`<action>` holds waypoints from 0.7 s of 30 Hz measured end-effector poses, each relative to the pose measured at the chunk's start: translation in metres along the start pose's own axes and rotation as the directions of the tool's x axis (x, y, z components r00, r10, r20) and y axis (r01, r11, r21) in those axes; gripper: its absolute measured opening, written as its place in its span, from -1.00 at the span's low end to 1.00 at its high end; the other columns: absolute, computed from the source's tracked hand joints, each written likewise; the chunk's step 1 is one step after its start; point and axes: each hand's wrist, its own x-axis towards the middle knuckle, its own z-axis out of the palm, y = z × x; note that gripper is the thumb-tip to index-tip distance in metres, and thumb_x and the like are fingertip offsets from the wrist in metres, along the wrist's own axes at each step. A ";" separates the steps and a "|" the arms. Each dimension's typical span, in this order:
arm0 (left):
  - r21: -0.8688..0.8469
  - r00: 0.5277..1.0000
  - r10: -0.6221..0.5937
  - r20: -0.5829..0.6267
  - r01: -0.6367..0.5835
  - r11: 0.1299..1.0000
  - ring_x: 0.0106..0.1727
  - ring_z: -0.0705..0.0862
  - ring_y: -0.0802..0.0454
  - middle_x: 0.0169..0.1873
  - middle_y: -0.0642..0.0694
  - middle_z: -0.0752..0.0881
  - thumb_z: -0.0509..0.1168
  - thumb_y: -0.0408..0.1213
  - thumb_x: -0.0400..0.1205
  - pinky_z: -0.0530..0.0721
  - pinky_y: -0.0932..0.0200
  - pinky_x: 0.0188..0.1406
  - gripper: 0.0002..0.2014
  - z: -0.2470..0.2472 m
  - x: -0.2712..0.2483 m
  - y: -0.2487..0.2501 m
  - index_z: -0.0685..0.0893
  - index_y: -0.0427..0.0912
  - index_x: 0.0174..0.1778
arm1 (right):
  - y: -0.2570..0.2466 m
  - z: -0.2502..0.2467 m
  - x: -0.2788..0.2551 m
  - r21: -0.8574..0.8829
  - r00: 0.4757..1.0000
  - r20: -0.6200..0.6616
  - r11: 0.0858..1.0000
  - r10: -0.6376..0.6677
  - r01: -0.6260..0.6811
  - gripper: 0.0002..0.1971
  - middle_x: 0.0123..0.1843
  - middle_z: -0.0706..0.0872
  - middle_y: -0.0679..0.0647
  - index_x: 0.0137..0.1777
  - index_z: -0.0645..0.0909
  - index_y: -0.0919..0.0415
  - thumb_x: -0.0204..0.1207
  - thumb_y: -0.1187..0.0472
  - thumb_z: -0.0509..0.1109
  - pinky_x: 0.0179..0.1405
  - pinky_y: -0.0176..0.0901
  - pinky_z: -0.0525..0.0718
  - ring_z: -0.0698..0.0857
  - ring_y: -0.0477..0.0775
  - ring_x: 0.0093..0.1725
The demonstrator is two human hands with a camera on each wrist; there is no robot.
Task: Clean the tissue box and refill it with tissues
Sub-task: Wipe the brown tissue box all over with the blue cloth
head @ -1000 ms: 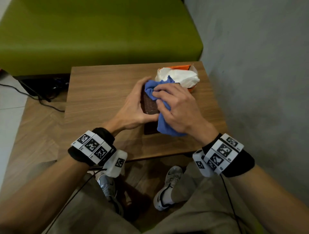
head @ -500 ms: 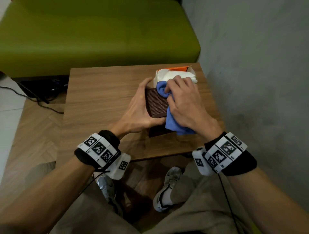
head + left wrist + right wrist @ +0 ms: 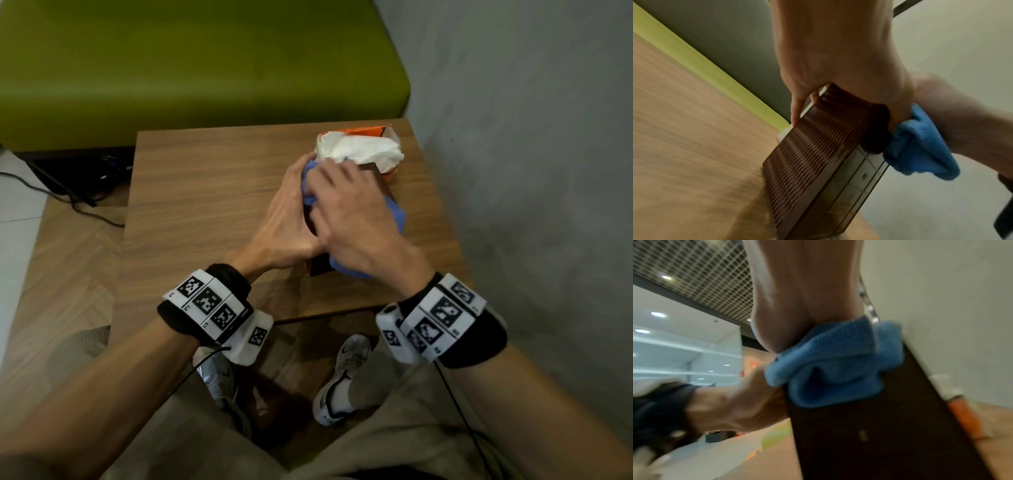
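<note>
A dark brown ribbed tissue box [image 3: 818, 146] stands tilted on its edge on the wooden table [image 3: 205, 192]. My left hand [image 3: 291, 219] grips its left side, thumb on the near face and fingers round the far edge. A blue cloth [image 3: 394, 214] is bunched under my right hand [image 3: 346, 212], which holds it against the top of the box [image 3: 890, 418]. The cloth [image 3: 830, 365] hangs over the box's smooth dark face. In the head view the hands hide most of the box. Just behind them lies an orange pack of white tissues [image 3: 359, 150].
A green sofa [image 3: 191, 61] runs along the far side of the table. A grey wall [image 3: 531, 171] stands close on the right. Black cables [image 3: 78, 202] lie on the floor at the left. My knees and shoes [image 3: 342, 373] are below the table's near edge.
My right hand has wiped the cloth across the box from the right toward the upper left. The left hand has kept its hold and shifted slightly with the box.
</note>
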 end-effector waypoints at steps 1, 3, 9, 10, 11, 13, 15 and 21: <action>-0.006 1.000 0.004 0.000 -0.004 1.000 0.44 0.42 0.38 0.46 0.17 0.36 0.50 0.03 0.26 0.44 0.33 0.46 0.09 0.000 0.000 -0.001 0.12 -0.22 0.65 | -0.006 0.000 0.000 0.024 0.999 0.008 0.999 -0.032 0.032 -0.80 0.14 0.60 0.12 0.08 0.52 0.18 0.49 0.18 0.25 -0.01 0.04 0.45 0.51 0.16 0.08; -0.014 1.000 -0.001 0.000 0.001 1.000 0.43 0.46 0.32 0.46 0.09 0.41 0.54 0.04 0.25 0.44 0.39 0.42 0.10 -0.002 0.000 -0.003 0.11 -0.18 0.65 | 0.003 -0.002 0.001 0.097 1.000 0.008 0.995 -0.031 0.030 -0.85 0.12 0.58 0.09 0.05 0.50 0.15 0.51 0.19 0.21 0.00 0.02 0.44 0.48 0.10 0.05; 0.006 1.000 -0.004 0.015 0.004 1.000 0.38 0.35 0.56 0.45 0.13 0.33 0.58 0.07 0.24 0.48 0.34 0.41 0.15 -0.001 0.002 -0.001 0.09 -0.14 0.67 | 0.009 -0.005 -0.003 0.054 0.998 -0.035 0.997 0.057 -0.055 -0.78 0.11 0.59 0.13 0.09 0.51 0.18 0.50 0.16 0.17 0.02 0.06 0.48 0.51 0.16 0.07; 0.006 1.000 0.001 0.014 -0.001 1.000 0.41 0.34 0.55 0.46 0.14 0.30 0.58 0.01 0.27 0.49 0.30 0.44 0.13 -0.002 0.002 -0.002 0.09 -0.18 0.67 | 0.000 -0.002 -0.002 0.049 1.000 -0.029 0.999 0.013 -0.011 -0.79 0.12 0.60 0.11 0.09 0.52 0.18 0.50 0.17 0.20 0.02 0.04 0.46 0.51 0.15 0.08; 0.010 1.000 0.002 0.014 -0.002 1.000 0.44 0.36 0.48 0.47 0.14 0.30 0.58 -0.05 0.29 0.50 0.22 0.47 0.12 -0.002 0.001 -0.003 0.09 -0.20 0.68 | -0.004 0.000 -0.002 0.062 0.999 -0.024 0.998 -0.028 0.030 -0.81 0.12 0.61 0.10 0.07 0.53 0.17 0.50 0.18 0.22 0.02 0.02 0.44 0.51 0.13 0.08; 0.019 1.000 0.000 0.000 0.000 1.000 0.44 0.44 0.26 0.44 0.05 0.36 0.60 -0.03 0.29 0.55 0.03 0.46 0.13 -0.003 -0.002 -0.004 0.10 -0.20 0.70 | 0.005 -0.001 -0.001 0.123 0.999 -0.033 0.992 -0.022 0.026 -0.84 0.09 0.61 0.07 0.04 0.53 0.15 0.51 0.18 0.20 0.02 -0.01 0.44 0.51 0.10 0.07; 0.032 1.000 -0.006 -0.031 0.007 0.999 0.40 0.48 0.09 0.36 -0.04 0.40 0.58 0.09 0.28 0.61 -0.10 0.38 0.14 -0.005 -0.005 -0.007 0.13 -0.17 0.70 | 0.029 -0.001 -0.004 0.216 0.982 -0.124 0.970 0.141 -0.112 -0.85 0.05 0.61 0.06 0.00 0.55 0.15 0.53 0.22 0.17 0.00 -0.05 0.43 0.51 0.08 0.04; -0.094 0.989 -0.063 -0.130 0.051 0.994 0.41 0.46 0.18 0.38 -0.07 0.42 0.54 0.10 0.33 0.56 0.21 0.35 -0.05 -0.007 -0.021 -0.018 0.25 -0.17 0.56 | 0.048 0.009 -0.004 0.892 0.817 0.014 0.362 0.577 -0.270 -0.81 -0.15 0.64 -0.10 -0.12 0.59 0.03 0.55 0.30 0.20 -0.08 -0.23 0.51 0.59 -0.12 -0.11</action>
